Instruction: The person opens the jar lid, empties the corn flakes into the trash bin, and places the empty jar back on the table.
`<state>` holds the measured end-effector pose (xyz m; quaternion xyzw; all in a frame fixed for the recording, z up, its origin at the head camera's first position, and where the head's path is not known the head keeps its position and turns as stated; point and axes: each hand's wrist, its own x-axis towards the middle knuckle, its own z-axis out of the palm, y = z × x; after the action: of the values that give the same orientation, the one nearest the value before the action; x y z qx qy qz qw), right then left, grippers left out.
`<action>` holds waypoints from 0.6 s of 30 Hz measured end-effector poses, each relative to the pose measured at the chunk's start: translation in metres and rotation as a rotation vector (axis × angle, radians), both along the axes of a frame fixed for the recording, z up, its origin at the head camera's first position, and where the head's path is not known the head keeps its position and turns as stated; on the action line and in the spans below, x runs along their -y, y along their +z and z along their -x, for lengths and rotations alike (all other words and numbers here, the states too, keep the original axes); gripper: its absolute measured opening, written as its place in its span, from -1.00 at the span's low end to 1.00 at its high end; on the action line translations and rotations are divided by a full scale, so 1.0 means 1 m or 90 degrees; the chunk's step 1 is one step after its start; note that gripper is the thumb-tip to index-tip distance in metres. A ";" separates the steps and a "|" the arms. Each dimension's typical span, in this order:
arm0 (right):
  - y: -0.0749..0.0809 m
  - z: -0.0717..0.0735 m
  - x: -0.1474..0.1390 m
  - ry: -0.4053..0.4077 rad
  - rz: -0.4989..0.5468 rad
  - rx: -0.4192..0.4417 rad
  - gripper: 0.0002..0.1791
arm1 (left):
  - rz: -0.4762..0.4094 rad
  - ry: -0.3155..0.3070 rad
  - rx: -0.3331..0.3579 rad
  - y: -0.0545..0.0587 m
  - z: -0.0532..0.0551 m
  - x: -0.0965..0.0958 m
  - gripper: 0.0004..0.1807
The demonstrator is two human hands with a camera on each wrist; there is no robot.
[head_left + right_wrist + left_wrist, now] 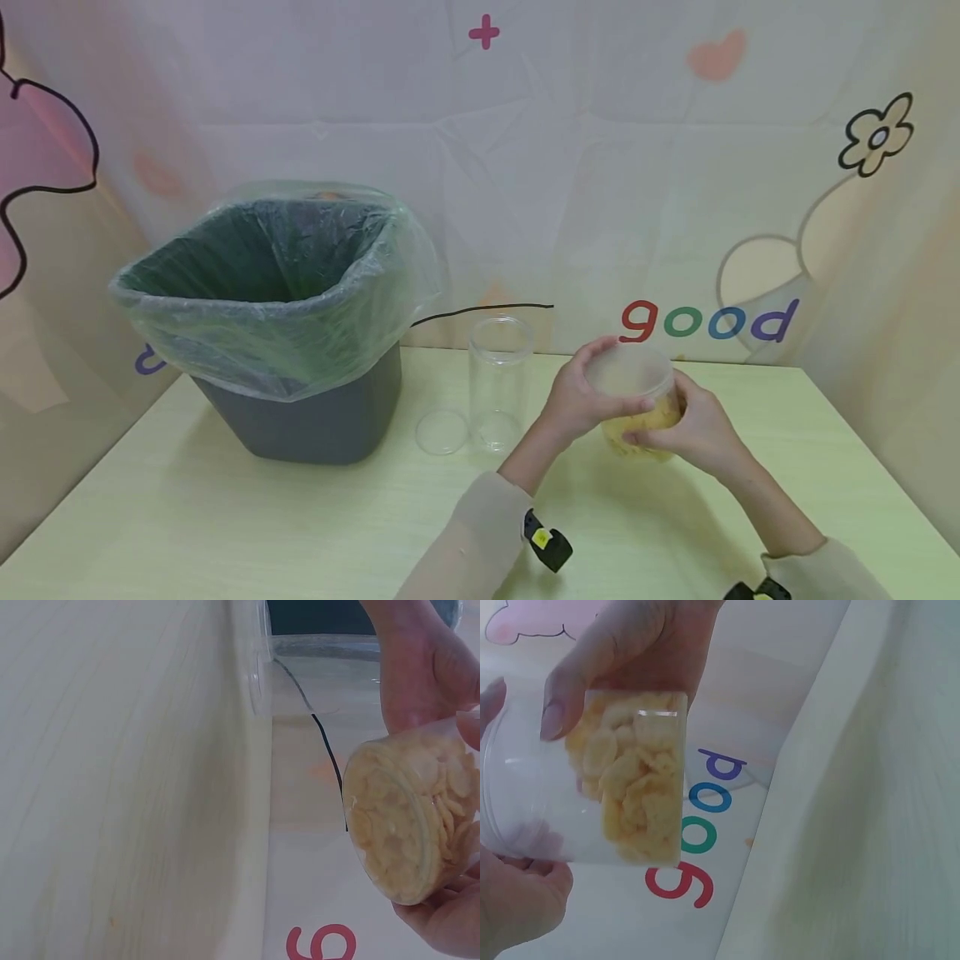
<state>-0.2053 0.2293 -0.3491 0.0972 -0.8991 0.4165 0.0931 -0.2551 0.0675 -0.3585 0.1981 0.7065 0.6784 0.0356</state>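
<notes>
Above the table [300, 525], a clear jar [581, 799] (cloudy-topped) holds yellowish chips [641, 780].

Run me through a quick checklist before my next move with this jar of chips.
1. Jar of chips held by both hands: ok; the right hand grips its side, the left hand its top.
2. Jar lifted off the table: ok.
3. Jar's lid in place: ok, it looks on; how tight, cannot tell.
4. Tall clear container upright: ok; it looks empty.
5. Clear round disc out of the hands' way: ok; it lies flat beside the tall container.
6. Bin lined: ok; a bag folds over its rim.
</notes>
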 end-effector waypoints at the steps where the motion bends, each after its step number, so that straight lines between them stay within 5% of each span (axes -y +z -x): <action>1: 0.000 0.000 0.000 -0.004 -0.003 -0.003 -0.13 | -0.005 0.015 0.005 0.000 -0.001 -0.001 -0.17; 7: 0.000 0.002 0.002 -0.022 -0.016 -0.014 -0.10 | -0.020 0.091 0.037 0.003 -0.009 -0.009 -0.15; 18: -0.001 0.004 0.006 -0.042 -0.030 -0.010 -0.05 | -0.043 0.223 0.032 0.008 -0.020 -0.021 -0.11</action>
<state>-0.2094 0.2229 -0.3497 0.0730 -0.9108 0.3907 0.1116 -0.2350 0.0887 -0.3504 0.0560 0.7058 0.7025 -0.0720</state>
